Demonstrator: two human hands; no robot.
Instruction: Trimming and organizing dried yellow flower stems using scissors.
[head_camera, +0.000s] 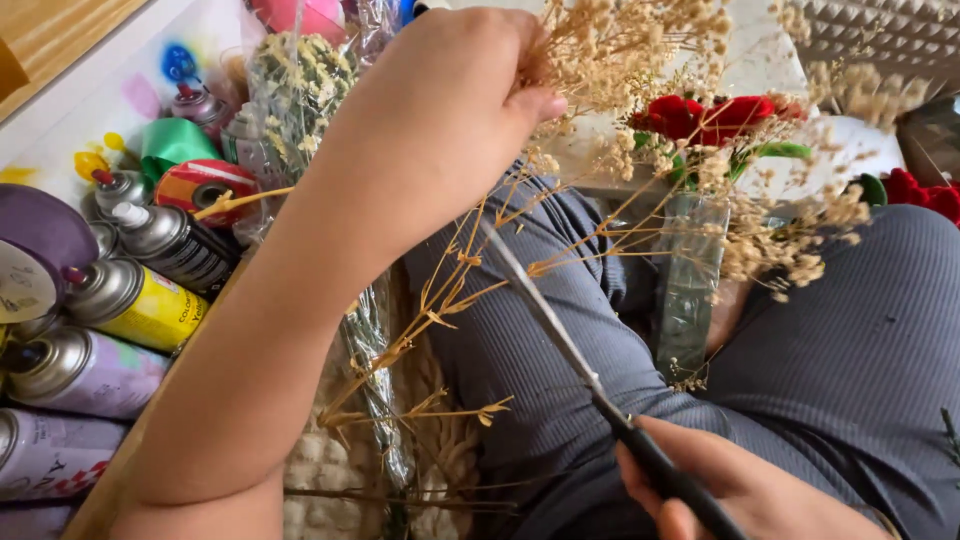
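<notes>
So the left hand (455, 95) is fisted tight around a bunch of dried baby's breath (640, 60), gripping it just below the fluffy heads, up at the far middle of the view. The bare stems (450, 300) fan down and to the left over the person's lap. The right hand (740, 490), near the bottom right, is wrapped around the black handles of a pair of scissors (560, 330), with the blades pointing up into those stems and looking nearly closed.

Behind that there are red roses (710, 115) in clear wrap (690, 290) between the knees, and a pile of spray cans (130, 300) on the left.

What I'd worry about: the blade tips sit close to the left wrist and forearm, so a slip could nick skin. The stems are thin and brittle too, so an uneven snip might shatter them or shake off loads of tiny blooms onto the grey trousers (560, 380).
</notes>
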